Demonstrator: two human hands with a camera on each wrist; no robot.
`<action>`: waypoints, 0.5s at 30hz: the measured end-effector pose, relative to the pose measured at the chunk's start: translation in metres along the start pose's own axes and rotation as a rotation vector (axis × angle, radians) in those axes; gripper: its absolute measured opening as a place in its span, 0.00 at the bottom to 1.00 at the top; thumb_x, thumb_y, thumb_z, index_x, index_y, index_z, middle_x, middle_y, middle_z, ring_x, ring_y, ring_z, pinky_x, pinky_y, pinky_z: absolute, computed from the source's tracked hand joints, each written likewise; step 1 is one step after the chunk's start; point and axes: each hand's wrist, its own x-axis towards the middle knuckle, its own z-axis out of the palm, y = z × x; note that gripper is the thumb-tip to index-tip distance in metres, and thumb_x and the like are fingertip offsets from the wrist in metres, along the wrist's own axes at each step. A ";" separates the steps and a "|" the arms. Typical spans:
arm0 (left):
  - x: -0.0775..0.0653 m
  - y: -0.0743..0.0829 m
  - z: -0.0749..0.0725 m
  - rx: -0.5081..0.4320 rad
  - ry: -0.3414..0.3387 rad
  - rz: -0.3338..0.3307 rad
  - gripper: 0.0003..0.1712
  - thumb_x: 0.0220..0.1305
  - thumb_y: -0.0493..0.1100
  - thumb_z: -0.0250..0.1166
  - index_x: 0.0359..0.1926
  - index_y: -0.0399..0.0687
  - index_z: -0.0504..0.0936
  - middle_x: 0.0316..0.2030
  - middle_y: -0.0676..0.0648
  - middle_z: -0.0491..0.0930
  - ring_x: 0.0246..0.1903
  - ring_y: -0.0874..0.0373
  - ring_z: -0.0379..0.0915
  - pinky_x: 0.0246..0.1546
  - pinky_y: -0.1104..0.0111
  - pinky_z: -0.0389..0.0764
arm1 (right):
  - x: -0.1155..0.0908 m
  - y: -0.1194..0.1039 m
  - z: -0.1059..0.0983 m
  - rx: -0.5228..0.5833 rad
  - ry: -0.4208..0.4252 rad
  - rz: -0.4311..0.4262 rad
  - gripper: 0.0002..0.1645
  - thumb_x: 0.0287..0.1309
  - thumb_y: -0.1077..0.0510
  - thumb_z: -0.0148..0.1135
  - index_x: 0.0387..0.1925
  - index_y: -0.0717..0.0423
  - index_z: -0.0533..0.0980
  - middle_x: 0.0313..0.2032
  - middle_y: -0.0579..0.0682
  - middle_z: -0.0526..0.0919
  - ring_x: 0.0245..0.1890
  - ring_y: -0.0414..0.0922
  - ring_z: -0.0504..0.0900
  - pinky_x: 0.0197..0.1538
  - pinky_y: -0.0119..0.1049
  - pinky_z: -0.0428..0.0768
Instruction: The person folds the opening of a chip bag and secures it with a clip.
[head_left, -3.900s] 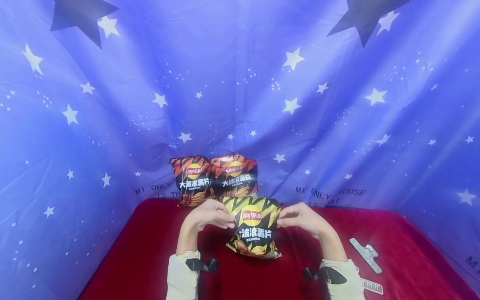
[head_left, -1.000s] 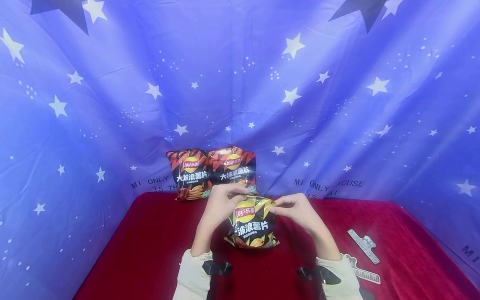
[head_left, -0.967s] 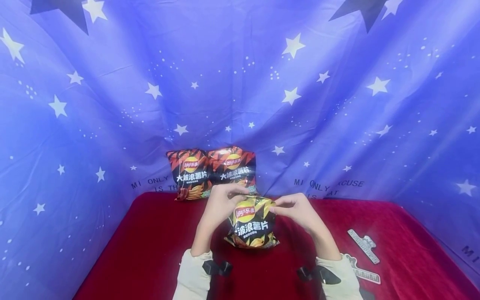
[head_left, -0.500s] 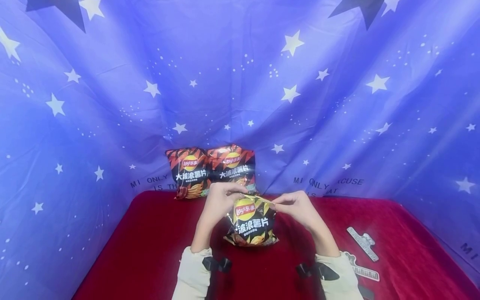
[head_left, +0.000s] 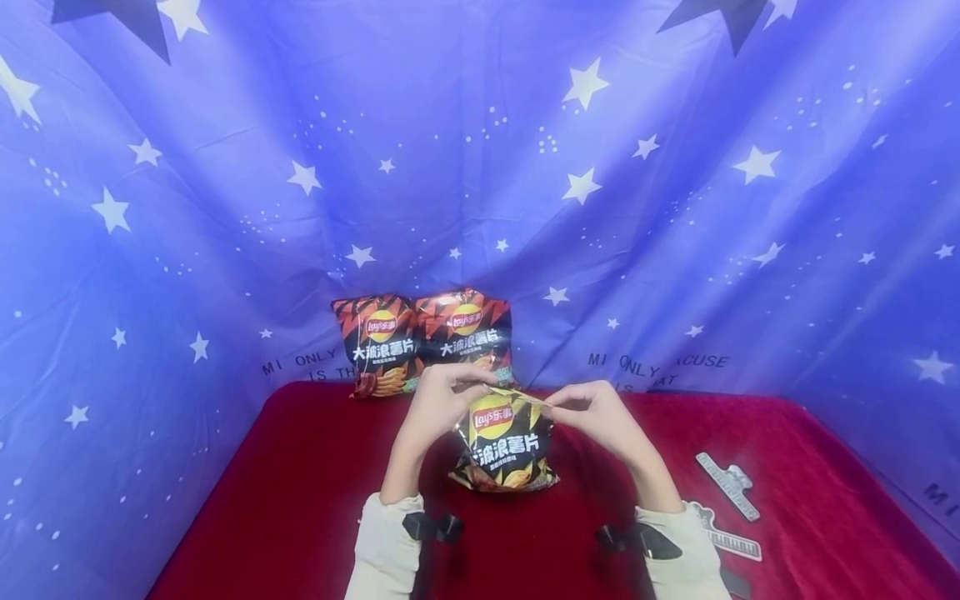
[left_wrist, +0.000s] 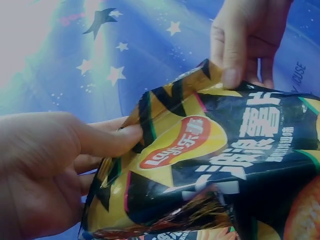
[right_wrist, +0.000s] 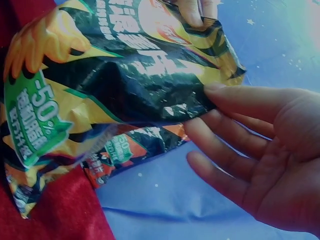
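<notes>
A yellow-and-black bag of potato chips (head_left: pixel 506 446) stands upright on the red cloth, its top edge folded over toward the front. My left hand (head_left: pixel 442 400) pinches the top left part of the bag, thumb on the printed face, as the left wrist view shows with the left hand (left_wrist: pixel 45 165) at the rim. At the top right corner my right hand (head_left: pixel 592 412) pinches the film between thumb and fingers. Seen from the right wrist, the right hand (right_wrist: pixel 270 145) has its thumb on the front and its fingertips behind the edge.
Two red-and-black chip bags (head_left: pixel 381 346) stand side by side at the back, against the blue star-print curtain (head_left: pixel 480 167). On the right of the red cloth (head_left: pixel 315 500) lie a silver clip (head_left: pixel 727 486) and a second clip with piano-key print (head_left: pixel 735 544), partly behind the right sleeve.
Both hands have moved from the bag's sides up to its top and come closer together. The top edge has been bent forward into a fold. In the last half second little has shifted.
</notes>
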 end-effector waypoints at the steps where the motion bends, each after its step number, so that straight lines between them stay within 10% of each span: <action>1: 0.000 0.000 -0.001 -0.007 -0.017 -0.002 0.12 0.60 0.36 0.73 0.43 0.55 0.92 0.45 0.51 0.90 0.52 0.56 0.84 0.56 0.56 0.83 | -0.001 0.000 -0.002 -0.004 -0.011 -0.005 0.08 0.59 0.56 0.73 0.40 0.51 0.89 0.38 0.47 0.92 0.44 0.39 0.85 0.50 0.33 0.82; 15: -0.002 0.005 -0.004 -0.047 -0.037 -0.006 0.08 0.64 0.50 0.72 0.42 0.56 0.92 0.37 0.55 0.90 0.43 0.62 0.84 0.54 0.57 0.83 | -0.005 0.002 -0.016 0.199 -0.070 -0.024 0.14 0.66 0.60 0.66 0.48 0.65 0.84 0.42 0.61 0.90 0.38 0.45 0.90 0.46 0.36 0.86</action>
